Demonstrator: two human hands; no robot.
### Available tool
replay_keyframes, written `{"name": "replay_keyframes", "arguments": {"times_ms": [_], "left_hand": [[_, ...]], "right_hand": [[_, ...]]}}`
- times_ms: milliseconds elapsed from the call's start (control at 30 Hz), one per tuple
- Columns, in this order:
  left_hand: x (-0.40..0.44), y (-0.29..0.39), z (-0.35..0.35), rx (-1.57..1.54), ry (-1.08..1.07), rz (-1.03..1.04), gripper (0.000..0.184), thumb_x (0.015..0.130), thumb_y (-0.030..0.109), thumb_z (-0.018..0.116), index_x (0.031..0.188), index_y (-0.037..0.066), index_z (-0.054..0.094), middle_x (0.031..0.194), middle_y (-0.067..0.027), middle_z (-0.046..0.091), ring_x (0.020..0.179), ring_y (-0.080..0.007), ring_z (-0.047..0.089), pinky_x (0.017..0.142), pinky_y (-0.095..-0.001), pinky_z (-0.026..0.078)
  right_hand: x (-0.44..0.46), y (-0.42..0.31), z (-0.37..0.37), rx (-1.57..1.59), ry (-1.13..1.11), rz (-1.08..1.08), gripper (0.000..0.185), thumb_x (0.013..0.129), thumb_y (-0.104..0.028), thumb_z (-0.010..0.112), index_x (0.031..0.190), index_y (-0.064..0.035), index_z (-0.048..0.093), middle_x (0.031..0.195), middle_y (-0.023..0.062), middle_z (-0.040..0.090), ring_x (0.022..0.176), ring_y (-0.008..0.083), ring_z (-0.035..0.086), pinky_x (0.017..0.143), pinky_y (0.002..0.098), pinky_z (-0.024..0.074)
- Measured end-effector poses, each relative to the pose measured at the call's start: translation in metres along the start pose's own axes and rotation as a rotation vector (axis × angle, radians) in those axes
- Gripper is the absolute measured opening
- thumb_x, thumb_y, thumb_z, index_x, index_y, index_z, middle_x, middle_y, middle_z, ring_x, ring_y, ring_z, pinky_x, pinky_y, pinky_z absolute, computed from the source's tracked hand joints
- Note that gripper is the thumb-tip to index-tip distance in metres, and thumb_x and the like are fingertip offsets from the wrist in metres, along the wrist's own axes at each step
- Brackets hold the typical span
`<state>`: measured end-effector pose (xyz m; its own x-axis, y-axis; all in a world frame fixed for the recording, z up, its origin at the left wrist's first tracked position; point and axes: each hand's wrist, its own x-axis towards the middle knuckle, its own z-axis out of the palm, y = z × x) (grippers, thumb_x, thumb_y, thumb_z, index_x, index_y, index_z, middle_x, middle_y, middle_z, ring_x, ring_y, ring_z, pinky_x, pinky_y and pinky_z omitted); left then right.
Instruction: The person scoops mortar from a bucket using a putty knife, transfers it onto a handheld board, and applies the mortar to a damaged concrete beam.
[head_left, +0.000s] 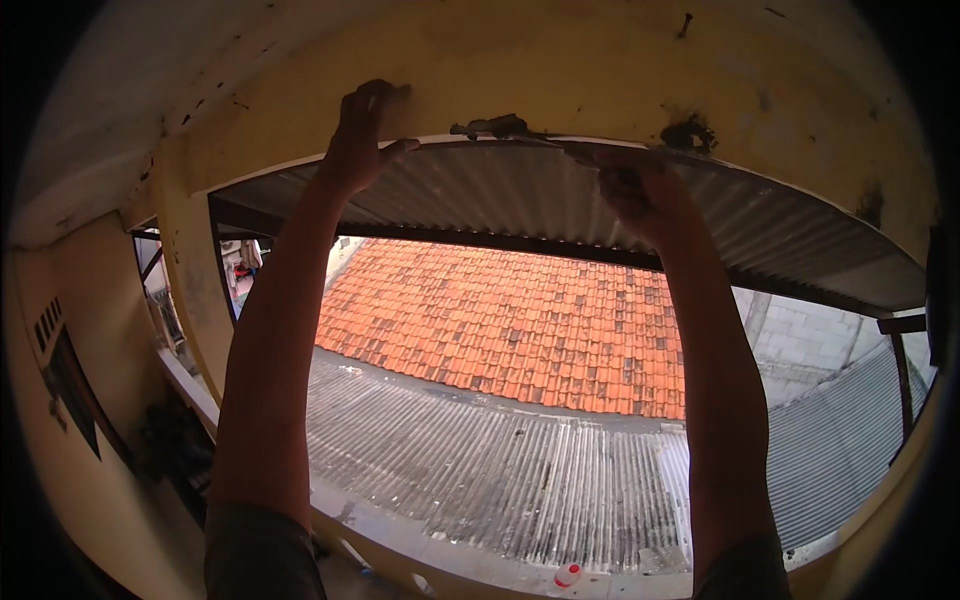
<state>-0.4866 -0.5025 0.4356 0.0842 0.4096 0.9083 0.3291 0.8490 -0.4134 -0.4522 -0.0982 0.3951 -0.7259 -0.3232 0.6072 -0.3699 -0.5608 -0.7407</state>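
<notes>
Both arms are raised to the lower edge of a yellow plastered beam [560, 70]. My left hand [362, 140] rests against the beam's face, thumb apart from the fingers, holding nothing visible. My right hand [640, 195] is closed around the handle of a trowel [575, 152], whose thin blade points left along the beam's bottom edge. Grey mortar [495, 127] sits in a lump at that edge, by the blade's tip. The blade is dark and partly hidden, so its exact shape is unclear. A dark rough patch [688, 133] marks the beam right of the trowel.
Below the beam slopes a corrugated awning [480, 190]. Beyond the opening lie an orange tiled roof [500, 320] and a grey corrugated roof [480, 470]. A red-and-white container [568, 575] stands on the ledge [470, 570]. A nail [685, 25] sticks out above.
</notes>
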Motion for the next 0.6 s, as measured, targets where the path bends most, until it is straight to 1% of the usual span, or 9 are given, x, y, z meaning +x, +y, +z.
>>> {"name": "replay_keyframes", "arguments": {"times_ms": [67, 133, 200, 267, 300, 367, 467, 500, 600], "left_hand": [[-0.001, -0.001, -0.001, -0.006, 0.007, 0.004, 0.082, 0.079, 0.027, 0.087, 0.15, 0.014, 0.046, 0.146, -0.0172, 0.043, 0.135, -0.0398, 0.042, 0.113, -0.0504, 0.039], [-0.001, -0.001, -0.001, 0.006, -0.019, -0.01, 0.081, 0.08, 0.026, 0.086, 0.149, 0.016, 0.045, 0.147, -0.0146, 0.042, 0.138, -0.0399, 0.039, 0.11, -0.0509, 0.047], [-0.001, -0.001, 0.0, 0.015, -0.007, -0.018, 0.082, 0.08, 0.027, 0.086, 0.149, 0.016, 0.045, 0.147, -0.0147, 0.042, 0.138, -0.04, 0.039, 0.11, -0.0511, 0.047], [-0.004, -0.003, 0.004, 0.017, 0.001, -0.026, 0.082, 0.08, 0.027, 0.086, 0.149, 0.016, 0.045, 0.147, -0.0148, 0.042, 0.138, -0.0401, 0.039, 0.11, -0.0512, 0.048], [-0.003, -0.005, 0.004, -0.004, 0.014, -0.012, 0.081, 0.08, 0.027, 0.086, 0.149, 0.015, 0.046, 0.146, -0.0152, 0.043, 0.136, -0.0404, 0.041, 0.109, -0.0511, 0.046], [-0.002, -0.003, 0.004, -0.032, 0.03, 0.002, 0.081, 0.079, 0.027, 0.086, 0.149, 0.014, 0.047, 0.145, -0.0155, 0.043, 0.134, -0.0407, 0.042, 0.109, -0.051, 0.044], [-0.002, -0.001, 0.003, 0.006, 0.007, -0.034, 0.081, 0.08, 0.028, 0.086, 0.149, 0.014, 0.046, 0.145, -0.0153, 0.043, 0.132, -0.0409, 0.043, 0.109, -0.0515, 0.045], [-0.002, 0.0, 0.003, 0.013, 0.01, -0.037, 0.081, 0.08, 0.028, 0.086, 0.149, 0.014, 0.046, 0.145, -0.015, 0.043, 0.132, -0.0409, 0.043, 0.109, -0.0516, 0.045], [-0.002, -0.001, 0.004, 0.014, 0.011, -0.036, 0.081, 0.08, 0.029, 0.086, 0.149, 0.015, 0.046, 0.145, -0.0145, 0.043, 0.133, -0.0409, 0.043, 0.109, -0.0516, 0.045]], "right_hand": [[-0.015, -0.002, 0.009, -0.029, 0.158, -0.032, 0.021, 0.086, -0.002, 0.073, 0.08, -0.0108, 0.055, 0.064, -0.0027, 0.046, 0.05, 0.006, 0.042, 0.039, 0.0205, 0.0252], [-0.021, -0.005, 0.001, -0.038, 0.188, -0.017, 0.02, 0.086, -0.002, 0.072, 0.079, -0.0102, 0.055, 0.063, -0.0031, 0.045, 0.049, 0.0058, 0.041, 0.039, 0.0204, 0.025], [-0.027, -0.006, -0.007, -0.043, 0.223, -0.002, 0.02, 0.086, -0.003, 0.072, 0.079, -0.0096, 0.055, 0.063, -0.0034, 0.045, 0.048, 0.0056, 0.04, 0.039, 0.0203, 0.0247], [-0.034, -0.006, -0.012, -0.061, 0.171, 0.047, 0.018, 0.088, -0.005, 0.071, 0.08, -0.0086, 0.056, 0.061, -0.0053, 0.04, 0.046, 0.0048, 0.035, 0.038, 0.0198, 0.0233], [-0.033, -0.005, -0.012, -0.063, 0.175, 0.049, 0.018, 0.088, -0.005, 0.071, 0.08, -0.0086, 0.056, 0.061, -0.0053, 0.04, 0.046, 0.0048, 0.035, 0.038, 0.0198, 0.0233], [-0.031, -0.002, -0.01, 0.052, 0.006, 0.272, 0.016, 0.09, -0.006, 0.071, 0.082, -0.0081, 0.057, 0.061, -0.0067, 0.035, 0.045, 0.0042, 0.03, 0.037, 0.0194, 0.0217], [-0.024, 0.019, 0.004, 0.004, 0.034, 0.204, 0.013, 0.091, -0.007, 0.069, 0.087, -0.007, 0.057, 0.061, -0.0075, 0.031, 0.046, 0.0038, 0.027, 0.037, 0.0192, 0.0212], [-0.013, 0.031, -0.008, 0.079, -0.057, 0.201, 0.012, 0.092, -0.007, 0.069, 0.088, -0.0056, 0.058, 0.061, -0.0078, 0.031, 0.047, 0.0034, 0.028, 0.038, 0.0191, 0.0217], [-0.006, 0.043, 0.002, 0.106, -0.015, 0.178, 0.012, 0.092, -0.006, 0.068, 0.087, -0.0061, 0.057, 0.061, -0.0078, 0.031, 0.047, 0.0034, 0.028, 0.038, 0.0194, 0.0223]]}}
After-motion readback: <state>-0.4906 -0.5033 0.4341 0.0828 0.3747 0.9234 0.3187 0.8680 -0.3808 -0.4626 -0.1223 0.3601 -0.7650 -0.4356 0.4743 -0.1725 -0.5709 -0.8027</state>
